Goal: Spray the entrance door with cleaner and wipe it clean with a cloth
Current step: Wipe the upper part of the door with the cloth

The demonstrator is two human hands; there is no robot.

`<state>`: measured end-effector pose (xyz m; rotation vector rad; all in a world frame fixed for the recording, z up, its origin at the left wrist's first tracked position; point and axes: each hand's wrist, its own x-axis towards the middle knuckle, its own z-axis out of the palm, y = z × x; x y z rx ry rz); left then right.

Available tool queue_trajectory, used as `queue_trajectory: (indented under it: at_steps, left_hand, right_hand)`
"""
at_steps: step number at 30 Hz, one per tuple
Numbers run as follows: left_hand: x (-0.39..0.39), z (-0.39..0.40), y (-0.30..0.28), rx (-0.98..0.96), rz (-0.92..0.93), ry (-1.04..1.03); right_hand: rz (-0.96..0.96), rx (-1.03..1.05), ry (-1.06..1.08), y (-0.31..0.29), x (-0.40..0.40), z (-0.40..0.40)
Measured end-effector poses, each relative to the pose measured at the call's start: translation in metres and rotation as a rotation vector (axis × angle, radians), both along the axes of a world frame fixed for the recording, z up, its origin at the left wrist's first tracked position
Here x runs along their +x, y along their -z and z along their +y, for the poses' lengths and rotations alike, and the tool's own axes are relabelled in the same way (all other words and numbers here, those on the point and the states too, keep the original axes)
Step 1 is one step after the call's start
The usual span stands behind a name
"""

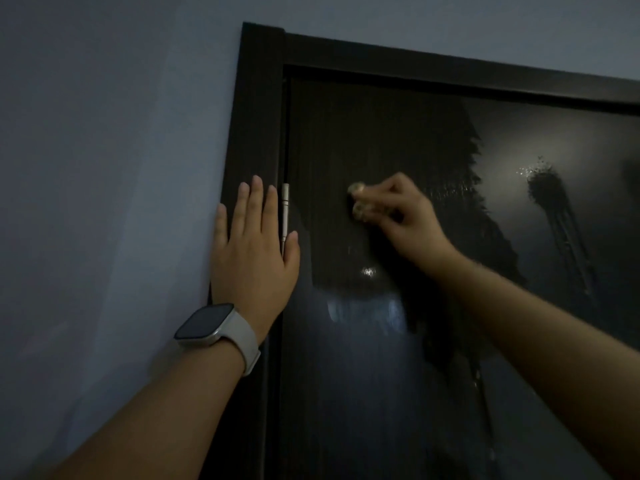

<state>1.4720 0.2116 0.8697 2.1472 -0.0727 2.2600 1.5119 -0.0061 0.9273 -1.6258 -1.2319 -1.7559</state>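
Against the door (381,140), right hand (408,220) gripping cloth (360,202), left hand (254,244) flat, fingers straight.

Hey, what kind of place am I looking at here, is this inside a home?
Probably a dim indoor entryway in a home: a dark door in a dark frame with a metal hinge, set in a plain painted wall.

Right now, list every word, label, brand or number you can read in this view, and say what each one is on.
None can be read.
Smartwatch on the left wrist: screen dark, nothing shown.
Door, door frame and hinge: no lettering visible.
Cloth in the right hand: too dim to tell.
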Motion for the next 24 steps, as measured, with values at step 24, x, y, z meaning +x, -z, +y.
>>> queue_trajectory:
  at_steps: [24]
  left_hand:
    - [-0.001,0.017,0.069,0.039,0.013,0.027]
  right_hand:
    - [-0.013,0.006,-0.016,0.010,0.003,0.053]
